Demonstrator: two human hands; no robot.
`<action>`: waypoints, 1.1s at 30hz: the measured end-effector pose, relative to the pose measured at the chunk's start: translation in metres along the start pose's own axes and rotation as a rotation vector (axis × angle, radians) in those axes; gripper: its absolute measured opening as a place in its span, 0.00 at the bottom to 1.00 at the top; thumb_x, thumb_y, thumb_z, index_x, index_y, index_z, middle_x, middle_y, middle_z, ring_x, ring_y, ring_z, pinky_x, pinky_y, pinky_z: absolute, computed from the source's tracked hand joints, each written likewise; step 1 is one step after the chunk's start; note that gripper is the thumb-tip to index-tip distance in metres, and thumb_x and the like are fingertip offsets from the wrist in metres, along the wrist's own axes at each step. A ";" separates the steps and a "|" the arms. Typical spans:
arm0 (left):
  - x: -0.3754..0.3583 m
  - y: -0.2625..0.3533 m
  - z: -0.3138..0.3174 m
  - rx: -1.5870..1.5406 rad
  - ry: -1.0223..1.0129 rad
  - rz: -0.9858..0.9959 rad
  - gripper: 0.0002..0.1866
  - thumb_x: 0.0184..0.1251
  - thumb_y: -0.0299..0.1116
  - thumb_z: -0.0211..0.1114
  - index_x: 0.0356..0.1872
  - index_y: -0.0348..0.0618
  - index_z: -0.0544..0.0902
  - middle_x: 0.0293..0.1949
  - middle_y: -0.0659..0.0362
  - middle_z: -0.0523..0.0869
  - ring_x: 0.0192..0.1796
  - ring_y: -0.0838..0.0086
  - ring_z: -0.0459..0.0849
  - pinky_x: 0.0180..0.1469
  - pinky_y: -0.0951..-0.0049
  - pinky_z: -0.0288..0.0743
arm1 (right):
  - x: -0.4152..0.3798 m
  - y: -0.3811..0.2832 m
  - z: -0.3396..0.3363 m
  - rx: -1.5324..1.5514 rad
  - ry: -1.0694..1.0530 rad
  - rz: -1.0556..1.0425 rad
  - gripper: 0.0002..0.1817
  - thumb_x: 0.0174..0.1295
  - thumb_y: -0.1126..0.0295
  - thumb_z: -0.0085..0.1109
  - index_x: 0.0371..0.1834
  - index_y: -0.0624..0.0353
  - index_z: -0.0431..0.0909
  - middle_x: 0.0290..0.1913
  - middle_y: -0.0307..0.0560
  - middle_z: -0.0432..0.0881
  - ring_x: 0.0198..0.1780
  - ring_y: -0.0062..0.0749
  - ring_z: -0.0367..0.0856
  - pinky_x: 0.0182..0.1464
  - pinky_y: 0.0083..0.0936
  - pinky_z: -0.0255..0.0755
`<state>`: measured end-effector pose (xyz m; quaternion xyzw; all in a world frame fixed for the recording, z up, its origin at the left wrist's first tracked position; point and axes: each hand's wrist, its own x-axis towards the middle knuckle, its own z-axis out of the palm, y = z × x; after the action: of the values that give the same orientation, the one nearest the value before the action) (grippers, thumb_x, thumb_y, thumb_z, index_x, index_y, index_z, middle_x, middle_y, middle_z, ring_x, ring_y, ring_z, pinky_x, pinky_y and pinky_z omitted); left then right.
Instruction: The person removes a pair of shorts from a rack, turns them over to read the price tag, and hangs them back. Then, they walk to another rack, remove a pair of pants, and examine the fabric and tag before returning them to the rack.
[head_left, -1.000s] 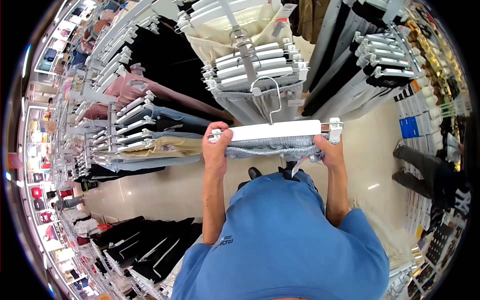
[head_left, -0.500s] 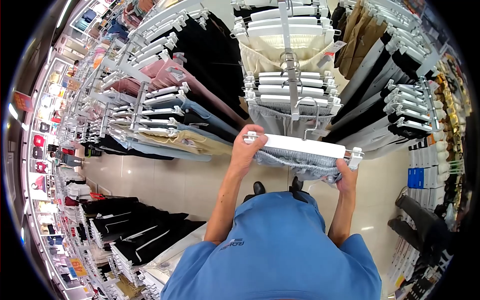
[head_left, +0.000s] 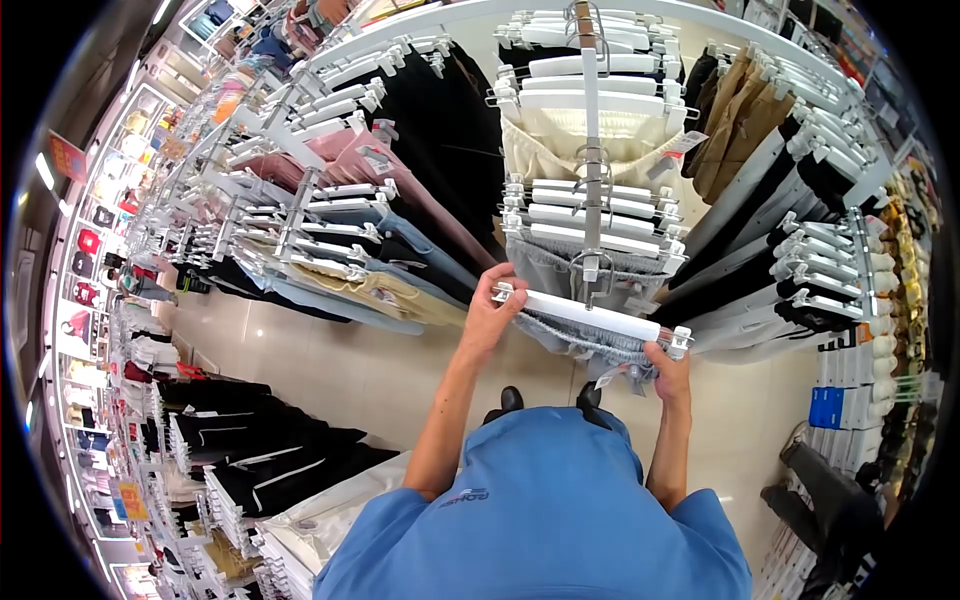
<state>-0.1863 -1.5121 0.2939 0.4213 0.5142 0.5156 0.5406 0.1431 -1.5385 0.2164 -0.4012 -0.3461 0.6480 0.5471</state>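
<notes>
A white clip hanger (head_left: 590, 316) carries light blue-grey trousers (head_left: 585, 343) with a gathered waistband. My left hand (head_left: 492, 312) grips the hanger's left end, fingers wrapped round the clip. At the right end my right hand (head_left: 668, 370) pinches the hanger and waistband near the clip. The hanger's hook is at the front end of a metal display arm (head_left: 591, 150); whether it rests on the arm I cannot tell. Behind it hang grey trousers (head_left: 540, 262) and cream trousers (head_left: 585, 135) on white hangers.
Pink trousers (head_left: 370, 165) and other garments hang to the left, brown trousers (head_left: 735, 125) and black ones to the right. Dark trousers (head_left: 270, 440) hang at the lower left. Another person's legs (head_left: 825, 490) show at the lower right, near shelves with a blue box (head_left: 827, 407).
The hanger and both hands have moved closer to the arm's front end, with the hook now at it. The view has shifted, and the rack appears lower in it.
</notes>
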 end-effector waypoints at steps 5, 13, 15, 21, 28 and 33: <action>0.011 0.027 0.016 0.160 0.163 0.217 0.29 0.75 0.36 0.63 0.71 0.38 0.67 0.68 0.53 0.73 0.68 0.66 0.72 0.71 0.66 0.63 | 0.014 -0.001 -0.002 -0.182 -0.090 -0.008 0.23 0.56 0.61 0.76 0.50 0.65 0.85 0.44 0.40 0.85 0.45 0.23 0.80 0.50 0.24 0.75; 0.004 0.102 0.092 0.591 0.023 0.464 0.34 0.66 0.35 0.69 0.71 0.34 0.68 0.66 0.47 0.75 0.65 0.60 0.75 0.69 0.63 0.67 | 0.040 -0.023 0.005 -0.222 -0.265 -0.016 0.32 0.55 0.57 0.77 0.56 0.70 0.82 0.48 0.46 0.86 0.46 0.27 0.84 0.51 0.25 0.77; 0.006 0.105 0.113 0.644 0.012 0.512 0.36 0.65 0.35 0.70 0.71 0.34 0.67 0.66 0.45 0.74 0.66 0.57 0.75 0.68 0.62 0.68 | 0.044 -0.030 0.006 -0.220 -0.299 0.010 0.29 0.57 0.58 0.75 0.54 0.70 0.83 0.51 0.46 0.86 0.48 0.28 0.83 0.53 0.25 0.76; 0.014 0.102 0.141 0.800 0.151 0.516 0.37 0.69 0.35 0.66 0.74 0.32 0.60 0.66 0.43 0.71 0.64 0.54 0.75 0.66 0.61 0.70 | 0.052 -0.038 0.002 -0.305 -0.367 -0.008 0.22 0.61 0.64 0.72 0.55 0.65 0.84 0.54 0.45 0.85 0.53 0.29 0.81 0.56 0.24 0.73; 0.016 0.087 0.140 0.898 0.214 0.426 0.45 0.66 0.42 0.70 0.75 0.30 0.56 0.72 0.38 0.66 0.72 0.47 0.70 0.68 0.59 0.69 | 0.044 -0.054 0.006 -0.457 -0.256 -0.035 0.26 0.55 0.68 0.76 0.59 0.61 0.83 0.54 0.45 0.85 0.54 0.26 0.81 0.56 0.25 0.75; 0.009 0.095 0.131 0.965 0.138 0.341 0.50 0.61 0.43 0.73 0.76 0.32 0.53 0.73 0.40 0.65 0.67 0.46 0.75 0.61 0.57 0.76 | 0.038 -0.075 0.004 -0.381 -0.229 -0.013 0.26 0.55 0.76 0.72 0.60 0.65 0.81 0.54 0.42 0.83 0.53 0.26 0.79 0.55 0.24 0.75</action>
<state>-0.0689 -1.4823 0.4015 0.6654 0.6522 0.3270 0.1578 0.1687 -1.4885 0.2797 -0.4187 -0.5247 0.6089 0.4226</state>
